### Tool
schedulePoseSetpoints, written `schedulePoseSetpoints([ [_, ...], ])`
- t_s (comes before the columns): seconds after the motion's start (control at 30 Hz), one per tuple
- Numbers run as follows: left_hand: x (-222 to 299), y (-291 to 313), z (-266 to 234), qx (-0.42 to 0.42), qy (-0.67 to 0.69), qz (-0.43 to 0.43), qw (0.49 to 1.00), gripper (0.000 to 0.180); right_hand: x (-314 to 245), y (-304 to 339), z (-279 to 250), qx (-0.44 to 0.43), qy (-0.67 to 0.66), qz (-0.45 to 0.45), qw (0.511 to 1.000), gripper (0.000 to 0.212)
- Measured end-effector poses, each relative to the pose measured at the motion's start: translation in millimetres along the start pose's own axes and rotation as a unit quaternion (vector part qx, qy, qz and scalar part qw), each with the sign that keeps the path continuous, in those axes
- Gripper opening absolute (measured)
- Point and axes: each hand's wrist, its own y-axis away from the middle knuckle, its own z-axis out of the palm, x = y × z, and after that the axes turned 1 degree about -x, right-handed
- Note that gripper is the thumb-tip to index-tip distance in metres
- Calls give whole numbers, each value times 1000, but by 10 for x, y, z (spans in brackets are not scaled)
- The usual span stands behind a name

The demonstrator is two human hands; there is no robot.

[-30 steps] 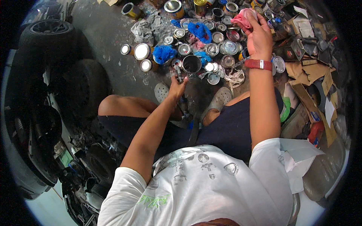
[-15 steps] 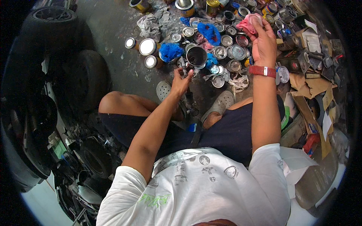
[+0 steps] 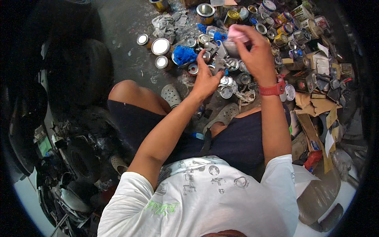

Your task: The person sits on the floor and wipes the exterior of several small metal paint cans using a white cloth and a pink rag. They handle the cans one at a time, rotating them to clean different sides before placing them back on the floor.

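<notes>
A metal spray gun point(image 3: 220, 51) with a grey cup is in my left hand point(image 3: 205, 79), the fingers and thumb closed round its body. It is tilted, with the cup toward my right hand point(image 3: 256, 55). That hand grips a crumpled pink cloth point(image 3: 237, 34) beside the cup; motion blur hides whether the cloth touches it. A blue crumpled cloth point(image 3: 184, 55) sits on a can just left of the gun. Silver lids point(image 3: 226, 92) lie below it, near my feet.
Paint cans point(image 3: 161, 47) crowd the stained floor ahead and to the right. Grey crumpled paper point(image 3: 169, 25) lies beyond them. Torn cardboard point(image 3: 312, 128) is piled at my right. A tyre point(image 3: 85, 75) and dark car parts stand at the left.
My left hand has lifted and tipped the spray gun, so its cup's dark inside no longer shows. My right hand has brought the pink cloth left and down to the cup.
</notes>
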Motion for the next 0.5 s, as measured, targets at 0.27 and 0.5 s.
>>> schedulePoseSetpoints([
  [0.27,144,14,103,-58,214,35,975,92,-95,360,339,-111,274,-168,940,21],
  [0.5,297,143,107,-78,230,30,970,100,-113,115,155,-225,286,-125,923,14],
])
